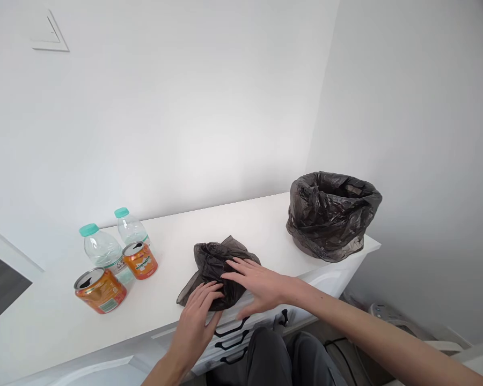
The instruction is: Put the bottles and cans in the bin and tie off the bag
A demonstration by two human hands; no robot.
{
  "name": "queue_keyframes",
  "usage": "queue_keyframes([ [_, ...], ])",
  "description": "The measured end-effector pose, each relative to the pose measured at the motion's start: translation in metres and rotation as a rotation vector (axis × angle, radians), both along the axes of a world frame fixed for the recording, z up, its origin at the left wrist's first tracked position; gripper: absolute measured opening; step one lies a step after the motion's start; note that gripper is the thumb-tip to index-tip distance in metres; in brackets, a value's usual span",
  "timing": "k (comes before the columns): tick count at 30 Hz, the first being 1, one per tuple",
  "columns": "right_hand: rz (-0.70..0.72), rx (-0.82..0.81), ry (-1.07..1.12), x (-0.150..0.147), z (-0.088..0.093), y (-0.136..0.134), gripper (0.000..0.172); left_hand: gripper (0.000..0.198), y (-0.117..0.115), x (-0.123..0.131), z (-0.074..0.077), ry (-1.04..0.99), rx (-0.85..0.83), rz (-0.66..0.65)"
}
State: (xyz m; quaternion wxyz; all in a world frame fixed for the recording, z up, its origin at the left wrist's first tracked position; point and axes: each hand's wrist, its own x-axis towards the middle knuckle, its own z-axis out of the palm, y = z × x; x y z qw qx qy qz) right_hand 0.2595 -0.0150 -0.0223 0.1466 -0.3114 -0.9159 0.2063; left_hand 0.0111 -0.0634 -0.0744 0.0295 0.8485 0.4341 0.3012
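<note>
A crumpled black plastic bag point(213, 260) lies near the front edge of the white cabinet top, with part of it lapping over the edge. My left hand point(195, 324) touches its front left side, fingers laid over the plastic and thumb held apart below. From the right, my right hand point(260, 287) rests on the bag with its fingers stretched out and spread, the thumb pointing down toward the front edge. Neither hand is closed around the bag. The plastic under my fingertips is partly hidden.
Two orange soda cans, a near can point(104, 295) and a far can point(140, 261), stand at the left. Behind them are two clear bottles, a left bottle point(100, 246) and a right bottle point(131, 228), with teal caps. A bin-shaped container lined with black plastic point(330, 220) stands at the right end.
</note>
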Motion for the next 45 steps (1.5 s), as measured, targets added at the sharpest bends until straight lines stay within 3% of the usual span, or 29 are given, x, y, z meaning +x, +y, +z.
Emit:
queue_keyframes([
  [2,0.016,0.126,-0.024,0.015,-0.006,0.000,0.087,0.024,-0.001,-0.001,0.005,-0.133,-0.125,0.023],
  [4,-0.002,0.193,0.008,0.022,-0.009,-0.001,0.063,0.026,-0.005,-0.004,0.014,-0.237,-0.258,0.078],
  [6,-0.023,0.179,0.085,0.023,-0.007,-0.003,0.035,0.030,-0.010,-0.008,0.022,-0.301,-0.339,0.148],
  [8,-0.065,0.119,0.137,0.020,-0.002,-0.004,0.025,0.034,-0.013,-0.015,0.026,-0.345,-0.354,0.222],
  [12,-0.190,0.074,0.073,0.001,0.004,0.003,0.033,0.034,-0.009,-0.026,0.028,-0.377,-0.343,0.344],
  [15,-0.272,0.080,-0.038,-0.018,-0.001,0.018,0.033,0.042,-0.001,-0.024,0.033,-0.267,-0.115,0.382],
  [17,-0.324,0.067,-0.106,-0.028,-0.008,0.030,0.032,0.045,0.006,-0.017,0.038,-0.067,0.098,0.306],
  [19,-0.354,0.054,-0.140,-0.034,-0.013,0.039,0.031,0.047,0.014,-0.008,0.042,0.169,0.201,0.159],
  [22,-0.389,0.054,-0.150,-0.036,-0.014,0.044,0.025,0.051,0.029,0.001,0.035,0.386,0.182,0.032],
  [25,-0.486,0.086,-0.176,-0.040,-0.007,0.033,0.022,0.052,0.044,0.003,0.017,0.434,0.133,0.052],
  [27,-0.503,0.200,-0.178,-0.046,-0.003,0.021,0.030,0.052,0.051,0.003,0.005,0.422,0.112,0.056],
  [30,-0.390,0.417,-0.133,-0.055,-0.010,0.005,0.038,0.053,0.056,0.001,-0.005,0.399,0.092,0.036],
  [34,-0.392,0.360,-0.068,-0.051,-0.041,-0.004,0.052,0.057,0.056,-0.012,-0.007,0.437,0.051,0.002],
  [38,-0.420,0.303,-0.035,-0.032,-0.064,0.006,0.052,0.060,0.057,-0.035,-0.007,0.440,0.032,0.037],
  [42,-0.396,0.264,-0.062,-0.024,-0.060,0.014,0.053,0.057,0.059,-0.055,-0.001,0.435,-0.035,0.032],
  [45,-0.470,0.250,-0.071,-0.028,-0.048,-0.002,0.054,0.058,0.059,-0.067,0.006,0.373,-0.113,0.020],
])
